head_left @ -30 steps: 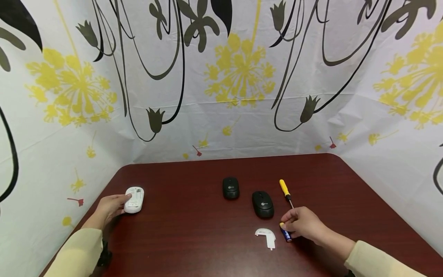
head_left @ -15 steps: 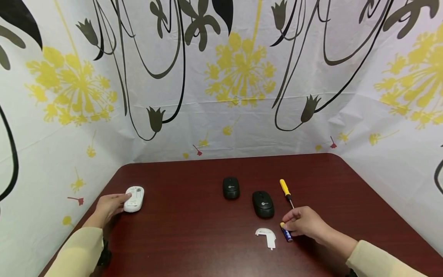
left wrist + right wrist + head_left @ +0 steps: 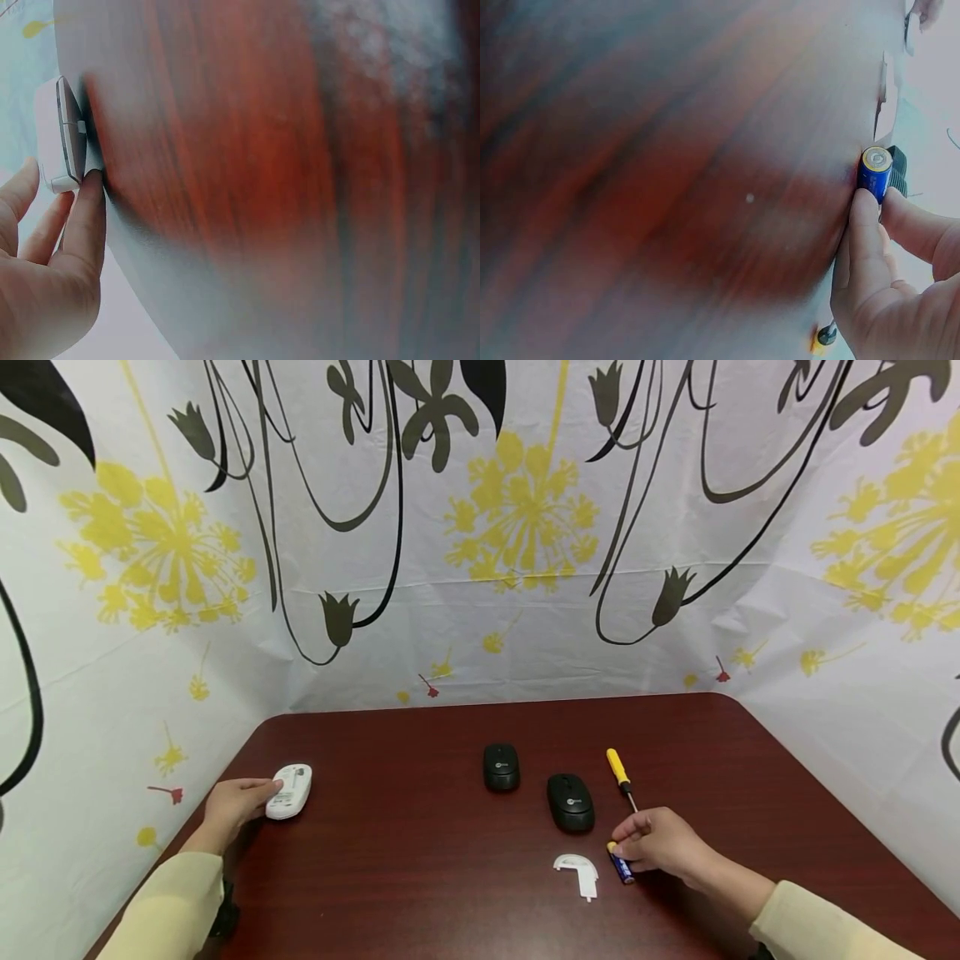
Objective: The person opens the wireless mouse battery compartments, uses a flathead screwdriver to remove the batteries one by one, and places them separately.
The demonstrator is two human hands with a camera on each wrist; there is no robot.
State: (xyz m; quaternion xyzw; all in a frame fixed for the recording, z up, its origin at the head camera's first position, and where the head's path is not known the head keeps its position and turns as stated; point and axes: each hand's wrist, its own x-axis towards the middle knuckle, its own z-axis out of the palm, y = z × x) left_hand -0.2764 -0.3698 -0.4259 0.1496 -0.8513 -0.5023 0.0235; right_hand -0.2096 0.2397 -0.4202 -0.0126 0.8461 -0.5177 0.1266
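Note:
At the table's left side my left hand (image 3: 234,810) grips a white computer mouse (image 3: 292,793) by its near-left edge, thumb on top. The mouse lies underside up, its battery bay partly visible; in the left wrist view it shows edge-on (image 3: 56,142). On the right, my right hand (image 3: 663,843) pinches a blue AA battery (image 3: 622,867) with a yellow end, low against the table. The right wrist view shows the battery (image 3: 874,178) between thumb and fingertips. Just left of it lies a white curved mouse cover (image 3: 581,872), apart from the mouse.
Two black mice (image 3: 500,767) lie near the middle of the dark red table (image 3: 405,860). Beyond my right hand is a yellow-handled screwdriver (image 3: 617,766), its tip partly hidden by the fingers. A white patterned cloth (image 3: 450,660) hangs around the table's far and side edges.
My left hand has tilted the white mouse slightly, shifting it a little to the left. My right hand and the battery have stayed almost still.

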